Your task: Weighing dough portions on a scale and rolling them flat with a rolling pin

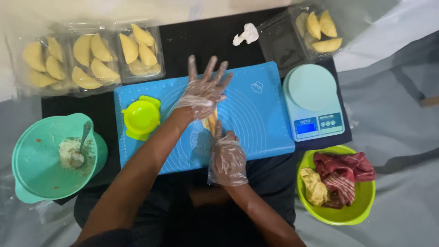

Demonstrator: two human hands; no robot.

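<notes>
Both my hands wear thin clear plastic gloves and work over a blue silicone mat (256, 119). My left hand (203, 89) lies flat with its fingers spread, pressing on a small piece of yellow dough (210, 122). My right hand (226, 158) sits just below, its fingers touching the lower end of the same dough. Most of the dough is hidden between the two hands. A yellow-green round dumpling press (141, 117) rests on the mat's left edge.
Clear trays of folded yellow pastries (91, 57) line the back left; another tray (315, 29) stands back right. A teal bowl of filling with a spoon (52, 155), a kitchen scale (313, 100), and a green bowl with dough and red cloth (338, 185) surround the mat.
</notes>
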